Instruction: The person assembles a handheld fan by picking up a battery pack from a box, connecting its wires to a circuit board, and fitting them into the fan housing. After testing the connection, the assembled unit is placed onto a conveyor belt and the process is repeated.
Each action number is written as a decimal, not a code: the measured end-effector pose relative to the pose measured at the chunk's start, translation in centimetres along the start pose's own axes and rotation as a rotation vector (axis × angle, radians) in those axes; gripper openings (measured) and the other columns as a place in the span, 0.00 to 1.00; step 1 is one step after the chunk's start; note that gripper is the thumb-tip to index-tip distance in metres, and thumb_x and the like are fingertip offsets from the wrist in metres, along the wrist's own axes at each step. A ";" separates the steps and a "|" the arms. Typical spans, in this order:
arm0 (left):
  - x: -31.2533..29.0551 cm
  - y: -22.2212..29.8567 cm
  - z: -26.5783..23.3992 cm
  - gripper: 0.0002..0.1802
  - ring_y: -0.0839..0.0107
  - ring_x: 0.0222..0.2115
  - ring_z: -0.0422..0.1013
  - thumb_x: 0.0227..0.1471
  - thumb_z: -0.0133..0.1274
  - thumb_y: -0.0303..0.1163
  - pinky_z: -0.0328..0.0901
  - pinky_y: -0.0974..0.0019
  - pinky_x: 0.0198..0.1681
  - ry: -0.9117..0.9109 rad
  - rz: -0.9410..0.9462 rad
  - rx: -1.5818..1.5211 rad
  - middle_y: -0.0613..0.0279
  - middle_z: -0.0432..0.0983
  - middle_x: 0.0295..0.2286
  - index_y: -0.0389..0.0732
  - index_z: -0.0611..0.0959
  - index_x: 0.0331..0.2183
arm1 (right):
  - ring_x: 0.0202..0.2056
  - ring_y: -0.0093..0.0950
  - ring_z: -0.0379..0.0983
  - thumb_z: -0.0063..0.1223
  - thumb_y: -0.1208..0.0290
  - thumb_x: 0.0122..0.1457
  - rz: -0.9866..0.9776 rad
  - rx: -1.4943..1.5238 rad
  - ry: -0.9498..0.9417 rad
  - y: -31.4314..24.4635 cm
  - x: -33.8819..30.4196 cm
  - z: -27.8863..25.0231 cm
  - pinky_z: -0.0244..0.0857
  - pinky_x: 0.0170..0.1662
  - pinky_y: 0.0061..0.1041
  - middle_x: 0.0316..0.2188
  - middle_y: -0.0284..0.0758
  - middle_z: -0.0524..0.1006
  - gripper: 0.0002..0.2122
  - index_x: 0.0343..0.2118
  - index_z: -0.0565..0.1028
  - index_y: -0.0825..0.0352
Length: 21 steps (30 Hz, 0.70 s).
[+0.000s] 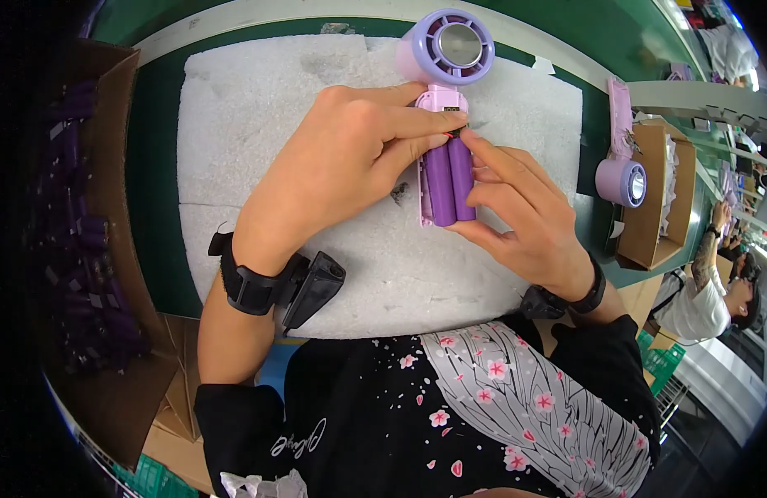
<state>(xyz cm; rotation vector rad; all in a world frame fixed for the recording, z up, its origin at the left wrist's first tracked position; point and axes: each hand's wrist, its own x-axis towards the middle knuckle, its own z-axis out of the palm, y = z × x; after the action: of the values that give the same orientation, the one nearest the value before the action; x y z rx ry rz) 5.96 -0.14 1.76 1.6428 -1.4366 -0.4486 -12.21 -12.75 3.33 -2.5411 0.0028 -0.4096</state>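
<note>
A purple handheld fan lies on the white foam sheet, its round head away from me and its pink handle opened. In the handle rests a battery pack of two purple cells side by side. My left hand grips the fan near its neck, index finger and thumb pressed close to the small circuit board and a bit of red wire. My right hand is closed along the pack's right side, thumb at its lower end and index fingertip by the wires. The fingertips partly hide the wires.
At the left stands a deep cardboard box of purple battery packs. Another opened fan lies right of the foam, beside a smaller cardboard box. Black bands with devices sit on my wrists. A co-worker sits at far right.
</note>
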 end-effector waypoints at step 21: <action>-0.4 0.0 0.5 0.27 0.72 0.22 0.74 0.34 0.67 0.24 0.70 0.72 0.31 -0.016 -0.348 -0.413 0.53 0.80 0.33 0.42 0.83 0.43 | 0.32 0.30 0.77 0.70 0.75 0.39 0.168 0.025 0.118 0.1 0.2 1.1 0.72 0.33 0.25 0.42 0.40 0.78 0.11 0.22 0.75 0.70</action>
<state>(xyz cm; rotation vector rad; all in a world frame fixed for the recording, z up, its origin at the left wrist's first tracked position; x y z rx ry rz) 5.50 0.06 1.35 1.5454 -0.9828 -0.8934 -11.75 -12.26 2.48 -2.4649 0.2516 -0.4883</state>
